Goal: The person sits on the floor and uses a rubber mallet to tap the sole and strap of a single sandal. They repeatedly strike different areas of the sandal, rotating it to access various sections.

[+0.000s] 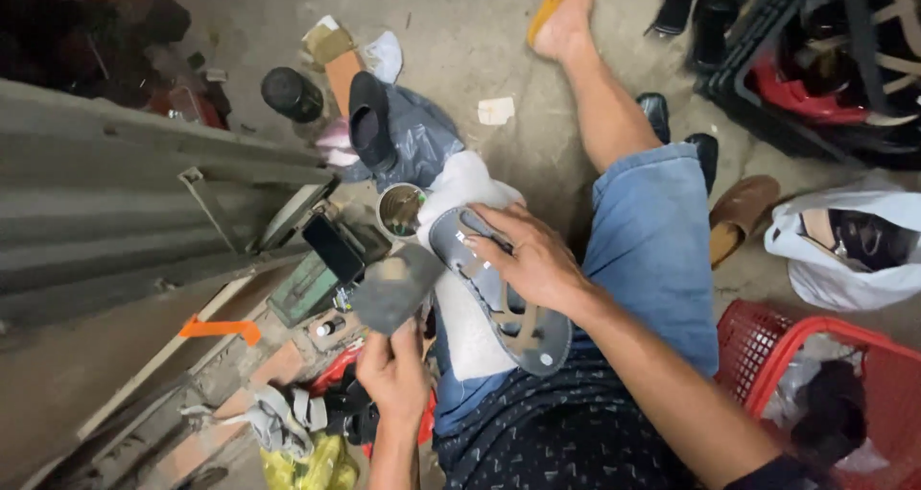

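Head view, item in hand: grey sandal [499, 293] lying on white cloth [460, 336] over the lap, pinned by right hand [532, 260]; left hand [391, 370] clasps separate grey sole piece [393, 286] just left, not yet joined; glue tin [400, 209] open nearby.

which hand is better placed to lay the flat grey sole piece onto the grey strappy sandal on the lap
Probably the left hand: it already grips the flat grey sole piece just beside the grey strappy sandal. The right hand is pressed on the sandal, steadying it on the white cloth.
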